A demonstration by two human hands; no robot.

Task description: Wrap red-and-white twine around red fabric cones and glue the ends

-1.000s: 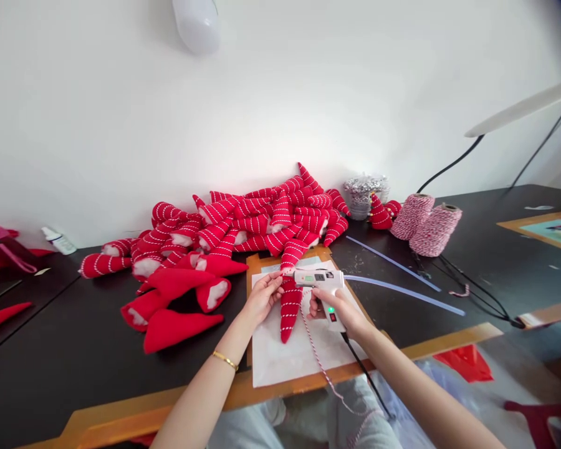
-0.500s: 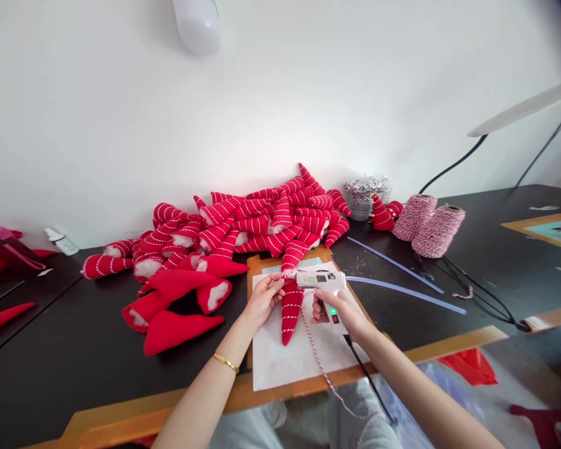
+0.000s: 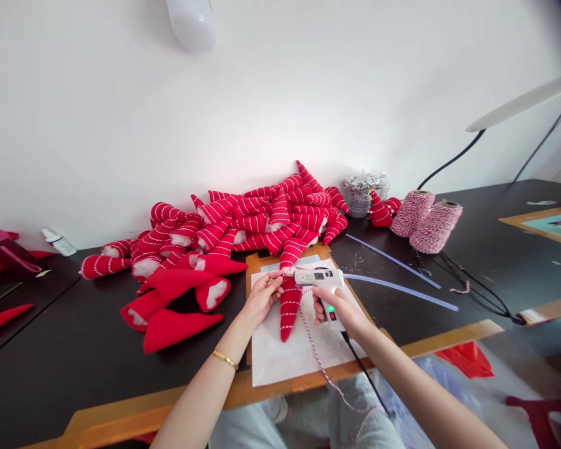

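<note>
My right hand point(image 3: 333, 304) is wrapped round a white glue gun point(image 3: 318, 276) with a green light on its grip and a glue stick point(image 3: 402, 289) in its back end. The nozzle points left, over the open end of a red stuffed cone point(image 3: 290, 310). That cone lies tip toward me on a white paper sheet point(image 3: 267, 362), with striped cord wound round it. My left hand point(image 3: 266, 292) pinches at the cone's open end, close by the nozzle; the exact hold is partly hidden. A loose red-and-white cord point(image 3: 315, 354) runs from the cone down over the table edge.
Behind is a heap of cord-wrapped red cones point(image 3: 243, 215); plain red cones point(image 3: 182, 328) lie at the left. Two spools of striped cord point(image 3: 436, 227), a tub of silver tinsel point(image 3: 365, 190) and another glue stick point(image 3: 393, 260) are at the right. The gun's black cable point(image 3: 365, 374) hangs off the edge.
The whole view has shifted slightly. The glue gun tilts a little more, its back end and handle lower; both hands keep their places at the cone.
</note>
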